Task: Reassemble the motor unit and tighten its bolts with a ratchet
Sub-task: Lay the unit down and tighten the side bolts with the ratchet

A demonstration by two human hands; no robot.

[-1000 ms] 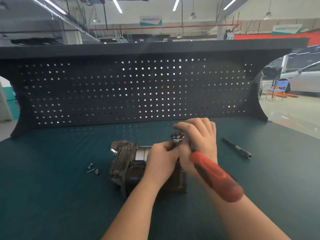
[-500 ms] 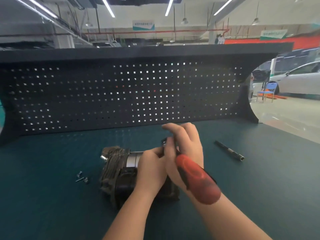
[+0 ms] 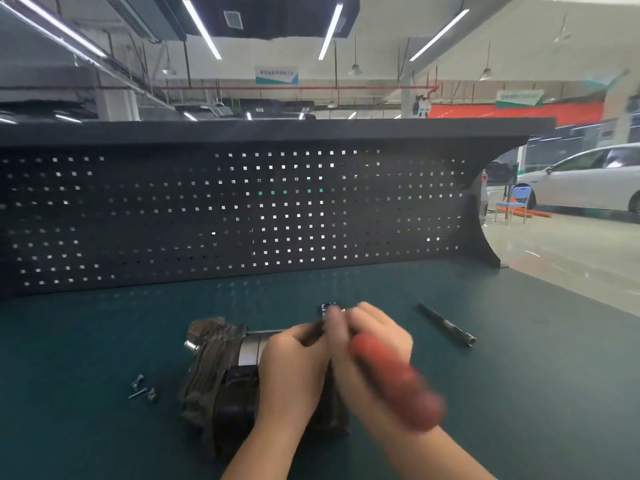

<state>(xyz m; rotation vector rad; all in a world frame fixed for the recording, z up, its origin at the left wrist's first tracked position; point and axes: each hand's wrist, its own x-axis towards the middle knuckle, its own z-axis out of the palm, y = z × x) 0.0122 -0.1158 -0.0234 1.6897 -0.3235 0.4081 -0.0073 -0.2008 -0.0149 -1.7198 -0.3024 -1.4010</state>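
risk: ratchet head could skip off the bolt and round it, since the swing looks quick (it's all blur) and the seating is hidden behind fingers
other risk: loose bolts on the mat could get knocked away
motor unit: on the green bench, under and left of both hands
left hand: curled on the unit's top, steadying it
right hand: wrapped round the ratchet near its head, red handle pointing back at the wrist
spare extension bar: well off to the right
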